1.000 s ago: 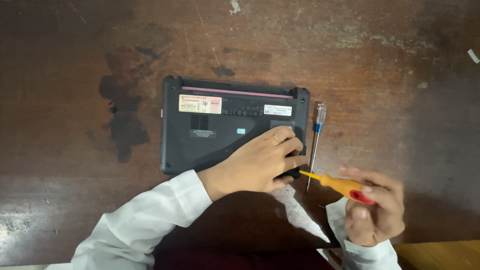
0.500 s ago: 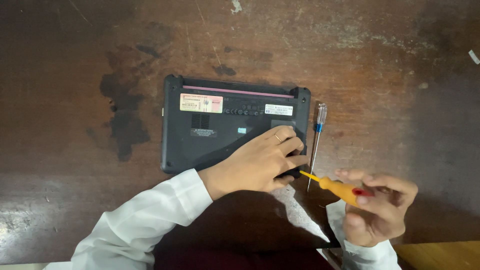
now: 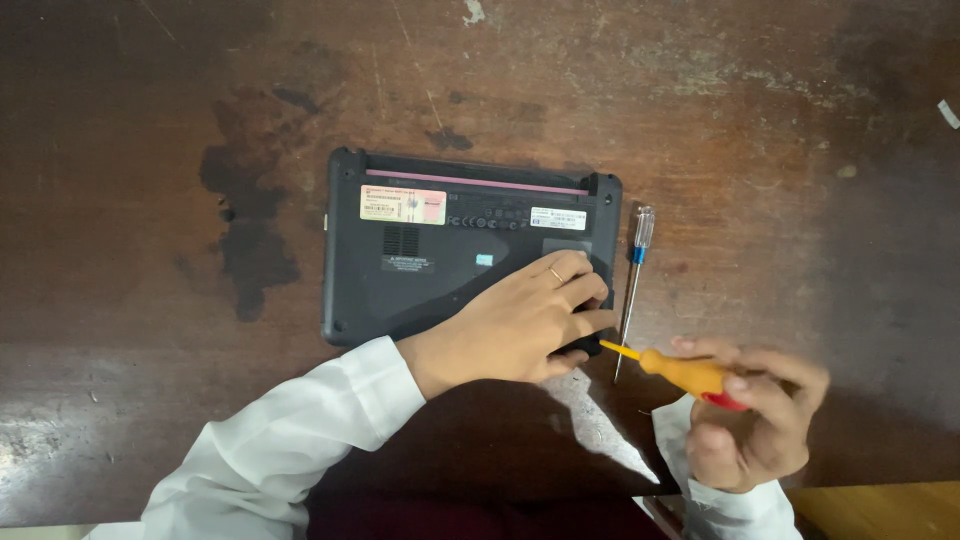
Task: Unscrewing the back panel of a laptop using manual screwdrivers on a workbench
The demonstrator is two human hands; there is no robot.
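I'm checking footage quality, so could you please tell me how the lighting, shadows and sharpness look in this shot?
Head view: dim, uneven light, corners darker; the laptop and left hand are sharp; a bright wedge of light lies on the table between the sleeves; the right hand with the orange screwdriver looks slightly soft.

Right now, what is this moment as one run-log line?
left hand: flat on upturned black laptop | right hand: grip on orange-handled screwdriver, tip at laptop's near right corner | second screwdriver: lying on wooden table
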